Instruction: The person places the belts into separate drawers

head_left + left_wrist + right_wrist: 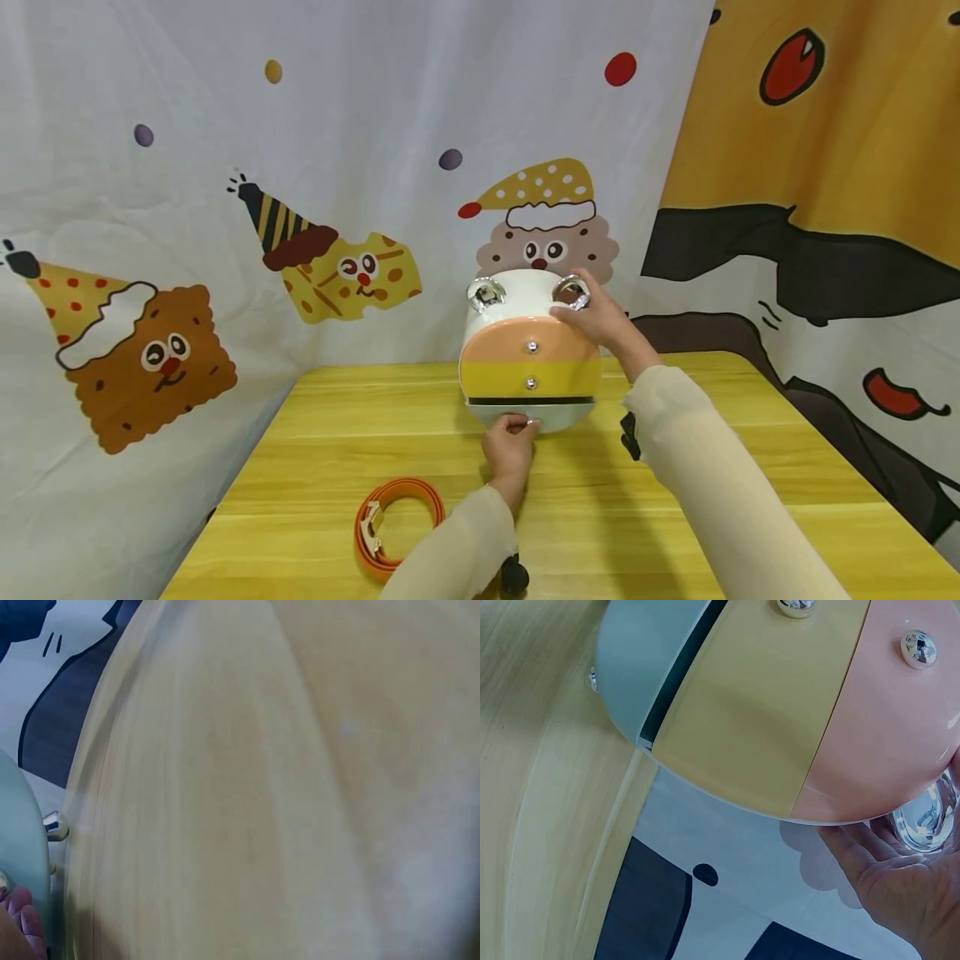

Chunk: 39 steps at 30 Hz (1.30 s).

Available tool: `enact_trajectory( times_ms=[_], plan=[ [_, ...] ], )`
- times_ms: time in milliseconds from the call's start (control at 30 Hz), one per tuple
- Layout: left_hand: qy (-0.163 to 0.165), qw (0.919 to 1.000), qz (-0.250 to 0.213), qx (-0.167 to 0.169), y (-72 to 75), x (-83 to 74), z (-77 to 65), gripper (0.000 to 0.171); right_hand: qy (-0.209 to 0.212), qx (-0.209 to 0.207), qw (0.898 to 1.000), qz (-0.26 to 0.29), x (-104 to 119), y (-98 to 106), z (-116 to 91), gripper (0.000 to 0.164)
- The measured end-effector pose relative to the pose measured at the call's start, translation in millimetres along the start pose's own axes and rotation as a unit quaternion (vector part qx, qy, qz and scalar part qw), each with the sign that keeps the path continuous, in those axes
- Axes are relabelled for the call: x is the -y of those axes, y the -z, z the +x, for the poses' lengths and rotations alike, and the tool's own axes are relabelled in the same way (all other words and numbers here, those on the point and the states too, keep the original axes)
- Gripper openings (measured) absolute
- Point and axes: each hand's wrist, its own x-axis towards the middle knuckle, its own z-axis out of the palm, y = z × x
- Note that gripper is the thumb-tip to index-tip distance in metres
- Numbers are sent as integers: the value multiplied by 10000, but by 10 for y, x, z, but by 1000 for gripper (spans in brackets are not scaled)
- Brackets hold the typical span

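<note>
A small rounded white drawer box (525,290) with silver ring-shaped ears stands on the table, its front striped in orange, yellow and pale green drawers. My left hand (510,458) pinches the knob of the pale green bottom drawer (562,415), which is pulled out a little, leaving a dark gap above it. Up at the top right, my right hand (602,321) grips the box beside the right silver ear (928,817). The yellow drawer (757,705) and the orange drawer (495,340) sit closed. Only the left fingertips (30,921) show in the left wrist view, against the pale green drawer.
A coiled orange belt (401,483) with a metal buckle lies on the wooden table (322,433), left of my left forearm. Behind the table hangs a white and yellow curtain (360,125) with cartoon prints. A black wrist-worn piece (514,577) shows under the left sleeve.
</note>
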Motion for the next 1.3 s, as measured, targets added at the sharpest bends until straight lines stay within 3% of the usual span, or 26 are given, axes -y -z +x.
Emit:
enact_trajectory(
  times_ms=[767,1300],
  plan=[
    [-192,9995,-92,225,172,-44,-266,15,-15,-24,10000,-32,-4,-5,-1,78],
    [-178,9979,-236,578,311,-85,-464,13,51,40,10000,-23,-9,12,-12,80]
  ],
)
